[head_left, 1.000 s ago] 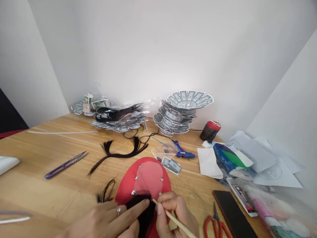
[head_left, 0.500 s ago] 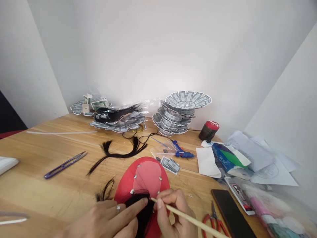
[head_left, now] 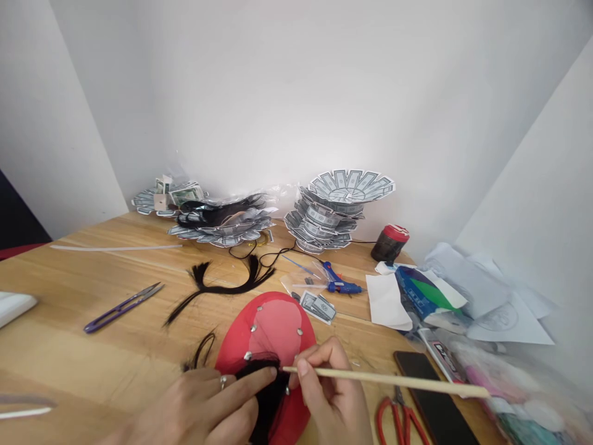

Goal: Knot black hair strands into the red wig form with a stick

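A red oval piece (head_left: 231,327) with a paler centre and several silver studs lies on the table before me. A lock of black hair (head_left: 266,402) covers its lower part. My left hand (head_left: 213,405), with a ring on one finger, holds the hair down, its index finger stretched across the upper edge; the thumb is hidden. Between the thumb and fingers of my right hand (head_left: 327,389) is a thin wooden stick (head_left: 393,380). Its tip meets the hair's edge beside my left index fingertip, while the long end points right.
Purple thread snips (head_left: 123,309) and more black hair (head_left: 222,289) lie left and behind. A blue glue gun (head_left: 340,281) is beyond the red piece. Red-handled pliers (head_left: 401,414), a phone (head_left: 430,395) and plastic bags crowd the right. Stacked banknote-patterned paper rings (head_left: 324,216) stand behind.
The stick's far end has swung up and right, so the stick lies nearly level now. My right hand has turned slightly with it. My left hand has stayed nearly in place.
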`<state>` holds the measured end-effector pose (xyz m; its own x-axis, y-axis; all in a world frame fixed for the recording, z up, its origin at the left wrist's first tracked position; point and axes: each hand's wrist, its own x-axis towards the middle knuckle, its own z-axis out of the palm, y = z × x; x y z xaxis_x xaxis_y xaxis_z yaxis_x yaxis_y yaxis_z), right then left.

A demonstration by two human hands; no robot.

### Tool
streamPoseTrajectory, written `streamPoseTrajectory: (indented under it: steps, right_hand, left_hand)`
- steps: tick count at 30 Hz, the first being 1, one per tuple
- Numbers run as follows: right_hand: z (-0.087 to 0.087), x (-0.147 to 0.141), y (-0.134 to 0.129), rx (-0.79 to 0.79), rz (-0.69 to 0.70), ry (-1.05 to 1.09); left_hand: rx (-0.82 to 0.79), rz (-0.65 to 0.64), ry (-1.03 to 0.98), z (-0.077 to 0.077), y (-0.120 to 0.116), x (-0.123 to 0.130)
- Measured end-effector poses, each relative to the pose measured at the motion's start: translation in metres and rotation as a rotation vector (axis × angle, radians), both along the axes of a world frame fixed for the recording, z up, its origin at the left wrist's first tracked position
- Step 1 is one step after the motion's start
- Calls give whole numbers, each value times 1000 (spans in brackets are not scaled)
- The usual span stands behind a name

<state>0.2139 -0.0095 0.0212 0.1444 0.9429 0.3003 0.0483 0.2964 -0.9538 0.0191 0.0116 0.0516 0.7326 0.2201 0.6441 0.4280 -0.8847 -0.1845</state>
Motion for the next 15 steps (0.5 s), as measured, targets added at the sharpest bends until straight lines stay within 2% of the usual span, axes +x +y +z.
streamPoseTrajectory:
  steps: [6,11,13,15]
  right_hand:
    - [8,-1,0,-133,28,104]
    - [12,7,2,-173,139,82]
    - [12,9,4,-194,183,66]
    - [12,10,5,-207,213,76]
  left_hand:
    - [-334,9,-108,9,-3,2]
    - [-519,158,-35,28,-1,7]
    - [-525,206,41,33,2,11]
    - [-399,230,92,35,6,14]
